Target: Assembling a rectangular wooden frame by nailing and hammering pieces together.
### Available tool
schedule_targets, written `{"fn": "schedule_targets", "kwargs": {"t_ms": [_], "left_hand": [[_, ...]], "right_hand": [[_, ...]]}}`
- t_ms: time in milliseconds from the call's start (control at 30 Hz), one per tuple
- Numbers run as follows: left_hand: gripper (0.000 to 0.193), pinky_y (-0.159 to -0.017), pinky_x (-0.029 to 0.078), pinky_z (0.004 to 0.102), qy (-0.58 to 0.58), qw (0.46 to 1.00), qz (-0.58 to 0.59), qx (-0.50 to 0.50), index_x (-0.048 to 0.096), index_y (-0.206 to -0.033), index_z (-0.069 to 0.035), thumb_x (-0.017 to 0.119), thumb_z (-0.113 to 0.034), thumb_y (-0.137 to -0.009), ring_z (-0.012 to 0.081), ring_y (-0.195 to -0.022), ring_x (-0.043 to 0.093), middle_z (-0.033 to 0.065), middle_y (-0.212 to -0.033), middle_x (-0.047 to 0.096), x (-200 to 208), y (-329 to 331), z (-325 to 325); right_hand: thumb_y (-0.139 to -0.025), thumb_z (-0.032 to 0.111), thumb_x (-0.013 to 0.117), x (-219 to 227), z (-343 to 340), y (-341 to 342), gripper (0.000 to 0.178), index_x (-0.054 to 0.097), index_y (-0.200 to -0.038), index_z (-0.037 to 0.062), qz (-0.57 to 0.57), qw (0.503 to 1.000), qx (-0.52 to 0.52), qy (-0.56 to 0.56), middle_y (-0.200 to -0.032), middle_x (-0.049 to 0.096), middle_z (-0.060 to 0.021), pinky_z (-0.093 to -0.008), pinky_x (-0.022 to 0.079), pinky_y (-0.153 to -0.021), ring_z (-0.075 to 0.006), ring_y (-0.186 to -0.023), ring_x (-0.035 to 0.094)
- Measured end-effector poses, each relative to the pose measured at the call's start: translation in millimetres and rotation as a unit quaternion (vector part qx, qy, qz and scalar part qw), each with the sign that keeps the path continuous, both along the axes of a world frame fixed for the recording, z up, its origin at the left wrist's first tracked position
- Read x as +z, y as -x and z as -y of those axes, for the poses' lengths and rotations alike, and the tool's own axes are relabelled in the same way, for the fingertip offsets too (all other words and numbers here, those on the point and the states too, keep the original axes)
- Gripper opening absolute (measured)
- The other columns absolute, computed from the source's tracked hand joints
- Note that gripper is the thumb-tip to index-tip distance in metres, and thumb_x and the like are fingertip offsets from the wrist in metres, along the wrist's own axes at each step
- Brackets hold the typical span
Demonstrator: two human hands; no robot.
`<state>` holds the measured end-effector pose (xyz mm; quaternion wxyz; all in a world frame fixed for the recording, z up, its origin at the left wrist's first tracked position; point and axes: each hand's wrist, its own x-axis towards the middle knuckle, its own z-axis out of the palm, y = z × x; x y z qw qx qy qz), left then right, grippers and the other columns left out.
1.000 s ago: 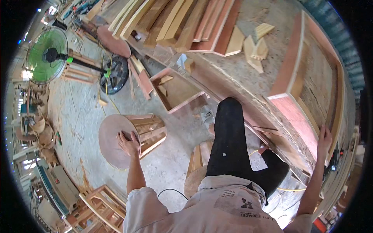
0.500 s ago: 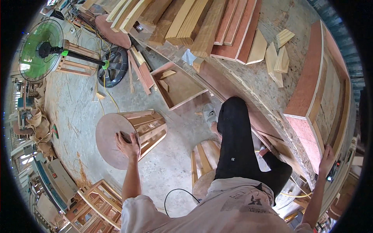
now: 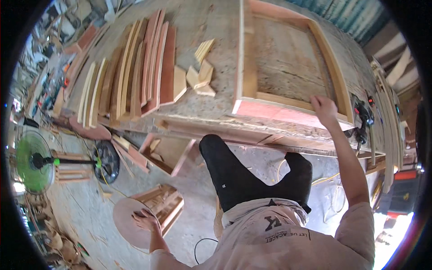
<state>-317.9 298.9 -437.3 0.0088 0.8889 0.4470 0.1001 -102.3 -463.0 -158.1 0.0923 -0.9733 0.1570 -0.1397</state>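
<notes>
Brown, worn wood forms the desk [image 3: 220, 27], the broadest thing here. On its right half lies a rectangular frame [image 3: 288, 109] with a pink front panel; its visible corners meet, so it looks put together, with bare desk showing through its middle. Curved boards [image 3: 121, 76] lie side by side on the left half, loose and seemingly unjoined. Down on the floor is a round-topped stool [image 3: 135, 204]; top and slats are together, so its shape looks complete, though whether its surface is finished cannot be told. Near it, a shallow box [image 3: 183, 158] appears to have its walls in place. Of the hands, the right hand [image 3: 325, 109] bends over the frame's front edge, its grip unclear; the left hand [image 3: 146, 220] lies on the stool's top, fingers apart, and what is under the palm cannot be seen. Smallest are angled offcuts [image 3: 204, 72], loose between boards and frame.
</notes>
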Motion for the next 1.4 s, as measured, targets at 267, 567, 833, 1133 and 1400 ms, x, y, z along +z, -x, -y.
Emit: {"fn": "schedule_targets", "kwargs": {"t_ms": [267, 567, 833, 1133, 1400], "left_hand": [[0.092, -0.111, 0.031, 0.0505, 0.102, 0.986, -0.071, 0.114, 0.041, -0.142, -0.002, 0.053, -0.071, -0.083, 0.0339, -0.138, 0.036, 0.0197, -0.150, 0.037, -12, -42, 79], [0.029, -0.082, 0.048, 0.0266, 0.433, 0.681, 0.358, -0.470, 0.060, -0.111, 0.004, 0.066, -0.018, -0.093, 0.0128, -0.094, 0.060, 0.0097, -0.102, 0.065, 269, -263, 340], [0.086, -0.096, 0.048, 0.0392, 0.236, 0.802, 0.128, -0.534, 0.052, -0.123, 0.010, 0.078, -0.055, -0.072, 0.0347, -0.116, 0.059, 0.0281, -0.124, 0.058, 336, -473, 521], [0.080, -0.096, 0.051, 0.0405, 0.073, 0.872, -0.007, -0.484, 0.047, -0.127, 0.009, 0.074, -0.045, -0.074, 0.0362, -0.111, 0.063, 0.0279, -0.117, 0.063, 305, -500, 610], [0.070, -0.094, 0.049, 0.0434, 0.120, 0.857, 0.050, -0.499, 0.058, -0.120, 0.004, 0.074, -0.043, -0.071, 0.0388, -0.108, 0.063, 0.0257, -0.112, 0.066, 278, -544, 568]], "right_hand": [[-0.096, 0.050, 0.042, 16, -7, 6, 0.053, 0.070, -0.088, 0.0059, -0.109, 0.993, 0.007, -0.033, -0.089, 0.069, -0.0236, -0.0507, 0.053, -0.083, -0.0403, -0.088, 0.067], [-0.093, 0.043, 0.055, 18, -13, 45, 0.047, 0.068, -0.072, 0.0032, 0.044, 0.996, 0.074, -0.019, -0.064, 0.065, -0.0212, -0.0485, 0.056, -0.061, -0.0381, -0.065, 0.068], [-0.087, 0.048, 0.060, 66, 87, -1, 0.047, 0.065, -0.106, 0.0044, -0.014, 0.998, 0.015, -0.056, -0.102, 0.068, -0.0216, -0.0477, 0.053, -0.085, -0.0364, -0.097, 0.066], [-0.065, 0.050, 0.078, 7, 247, -80, 0.068, 0.069, -0.107, -0.0021, -0.099, 0.938, -0.234, -0.235, -0.110, 0.068, -0.0226, -0.0416, 0.052, -0.088, -0.0341, -0.103, 0.066], [-0.066, 0.049, 0.074, 27, 214, -88, 0.068, 0.067, -0.109, -0.0037, -0.083, 0.963, -0.221, -0.131, -0.106, 0.068, -0.0245, -0.0413, 0.053, -0.089, -0.0355, -0.101, 0.067]]}}
